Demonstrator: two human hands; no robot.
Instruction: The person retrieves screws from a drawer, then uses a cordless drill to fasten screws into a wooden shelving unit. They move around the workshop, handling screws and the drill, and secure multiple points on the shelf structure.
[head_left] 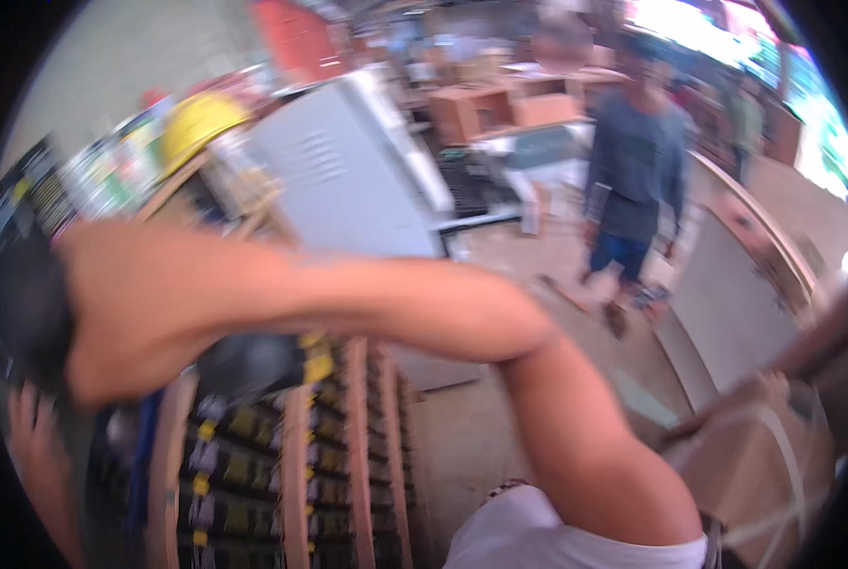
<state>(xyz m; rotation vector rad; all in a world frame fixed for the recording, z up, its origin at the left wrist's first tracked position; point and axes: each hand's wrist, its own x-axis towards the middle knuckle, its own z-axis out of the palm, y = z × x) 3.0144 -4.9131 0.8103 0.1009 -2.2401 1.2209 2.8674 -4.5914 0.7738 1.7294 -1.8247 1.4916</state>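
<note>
My right arm reaches across the view from the lower right to the far left. The right hand (pixel 135 318) is closed at a dark, rounded black thing (pixel 26 308), too blurred to name. Just below it my left hand (pixel 40 455) has its fingers stretched upward, close to the black thing's lower edge; whether they touch it is unclear. Under my right forearm lies a black object with a yellow end (pixel 253 370), partly hidden by the arm. Below that stands a wooden rack (pixel 296 474) with rows of black, yellow-marked items between upright slats.
A yellow hard hat (pixel 201 128) rests on the cluttered shelf at left, beside a large grey metal panel (pixel 348 171). A person in a dark shirt (pixel 637 161) stands on the floor ahead. At right are a grey-sided cabinet (pixel 728 284) and a cardboard box (pixel 756 465) near another person's arm.
</note>
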